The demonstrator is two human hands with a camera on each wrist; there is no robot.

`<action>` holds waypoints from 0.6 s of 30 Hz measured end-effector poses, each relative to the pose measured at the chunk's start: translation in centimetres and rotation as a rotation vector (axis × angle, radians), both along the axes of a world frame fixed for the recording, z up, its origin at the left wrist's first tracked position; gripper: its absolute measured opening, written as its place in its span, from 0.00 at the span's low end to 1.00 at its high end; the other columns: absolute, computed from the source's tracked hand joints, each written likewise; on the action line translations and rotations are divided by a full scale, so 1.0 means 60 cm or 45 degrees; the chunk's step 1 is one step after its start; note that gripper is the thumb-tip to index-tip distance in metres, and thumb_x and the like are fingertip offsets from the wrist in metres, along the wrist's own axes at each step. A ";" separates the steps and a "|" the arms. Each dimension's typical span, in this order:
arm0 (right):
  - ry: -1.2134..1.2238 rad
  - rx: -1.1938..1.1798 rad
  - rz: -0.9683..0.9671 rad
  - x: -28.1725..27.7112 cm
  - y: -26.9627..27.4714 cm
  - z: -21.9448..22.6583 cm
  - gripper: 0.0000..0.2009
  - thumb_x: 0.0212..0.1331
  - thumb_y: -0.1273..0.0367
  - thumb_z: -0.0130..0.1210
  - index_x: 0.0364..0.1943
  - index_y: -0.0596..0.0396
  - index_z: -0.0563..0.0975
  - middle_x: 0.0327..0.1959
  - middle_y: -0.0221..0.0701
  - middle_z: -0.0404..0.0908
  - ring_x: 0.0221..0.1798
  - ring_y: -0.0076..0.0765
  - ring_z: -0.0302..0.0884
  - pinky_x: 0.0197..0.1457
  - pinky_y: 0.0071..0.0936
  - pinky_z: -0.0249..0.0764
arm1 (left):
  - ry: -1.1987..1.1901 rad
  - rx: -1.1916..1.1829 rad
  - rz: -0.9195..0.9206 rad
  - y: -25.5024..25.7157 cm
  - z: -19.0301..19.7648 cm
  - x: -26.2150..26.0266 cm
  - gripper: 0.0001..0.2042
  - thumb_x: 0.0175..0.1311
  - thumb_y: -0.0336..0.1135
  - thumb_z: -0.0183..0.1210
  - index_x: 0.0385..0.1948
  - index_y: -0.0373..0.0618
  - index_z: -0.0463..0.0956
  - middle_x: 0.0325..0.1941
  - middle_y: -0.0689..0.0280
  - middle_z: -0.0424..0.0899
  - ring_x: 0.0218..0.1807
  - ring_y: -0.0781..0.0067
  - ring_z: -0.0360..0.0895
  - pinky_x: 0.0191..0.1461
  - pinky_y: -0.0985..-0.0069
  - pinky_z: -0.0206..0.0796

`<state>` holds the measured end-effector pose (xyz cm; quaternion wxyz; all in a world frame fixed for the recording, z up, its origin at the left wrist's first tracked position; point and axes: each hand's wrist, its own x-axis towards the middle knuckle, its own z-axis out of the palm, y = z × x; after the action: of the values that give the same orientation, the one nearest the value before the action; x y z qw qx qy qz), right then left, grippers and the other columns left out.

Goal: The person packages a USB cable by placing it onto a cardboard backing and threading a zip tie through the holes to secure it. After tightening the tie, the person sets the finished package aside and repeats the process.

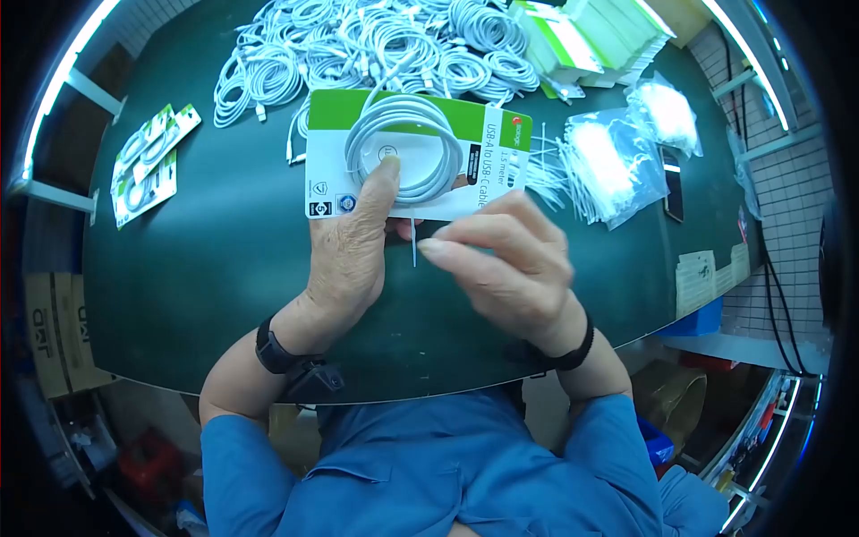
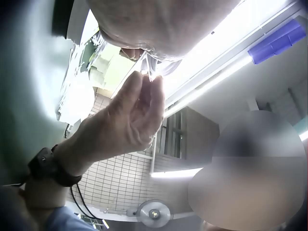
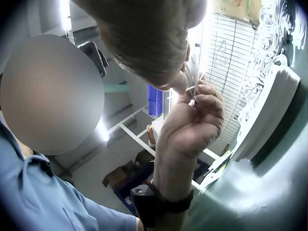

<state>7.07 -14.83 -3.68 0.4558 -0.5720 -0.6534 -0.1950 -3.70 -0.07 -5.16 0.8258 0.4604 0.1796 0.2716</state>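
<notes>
A coiled grey-white USB cable (image 1: 445, 134) lies against the front of a green-and-white card (image 1: 327, 112) printed "USB-A to USB-C cable". My left hand (image 1: 353, 237) grips both from below, its thumb over the coil and other fingers behind the card. From the card's lower edge a thin white cable tie (image 1: 414, 252) hangs straight down. My right hand (image 1: 519, 264) is beside it, bent thumb and forefinger converging right at the tie. In the left wrist view, the right hand (image 2: 130, 113) has its fingertips around the strip's end; I cannot tell whether they pinch it.
Behind the card spreads a pile of coiled cables (image 1: 385, 45). Stacked cards (image 1: 591, 36) stand at the back right, near bags of white cable ties (image 1: 604, 170) and a phone (image 1: 673, 183). Several carded cables (image 1: 148, 170) lie at the left on the dark green table (image 1: 206, 268).
</notes>
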 end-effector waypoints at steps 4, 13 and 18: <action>-0.141 0.000 -0.125 0.005 0.015 -0.013 0.17 0.42 0.79 0.70 0.41 0.51 0.88 0.37 0.28 0.85 0.31 0.34 0.77 0.32 0.28 0.74 | -0.079 -0.050 0.102 -0.017 0.003 0.023 0.15 0.76 0.35 0.60 0.58 0.40 0.72 0.50 0.64 0.81 0.42 0.77 0.82 0.39 0.77 0.76; -0.169 0.015 -0.143 0.018 0.017 -0.033 0.18 0.40 0.76 0.72 0.41 0.49 0.88 0.36 0.27 0.84 0.32 0.32 0.78 0.32 0.28 0.75 | 0.059 0.405 0.151 -0.017 -0.033 0.027 0.15 0.74 0.36 0.62 0.56 0.39 0.73 0.49 0.62 0.81 0.45 0.73 0.83 0.43 0.73 0.79; -0.085 0.056 -0.041 0.005 0.015 -0.032 0.18 0.40 0.76 0.72 0.41 0.48 0.88 0.36 0.26 0.83 0.32 0.31 0.78 0.33 0.28 0.75 | 0.032 0.231 0.122 -0.018 -0.023 0.024 0.15 0.73 0.34 0.63 0.56 0.40 0.75 0.50 0.61 0.81 0.46 0.69 0.83 0.43 0.68 0.78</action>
<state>7.37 -13.94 -5.58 0.4432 -0.5653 -0.6546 -0.2357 -2.28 -1.15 -6.53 0.7645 0.5276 0.1864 0.3201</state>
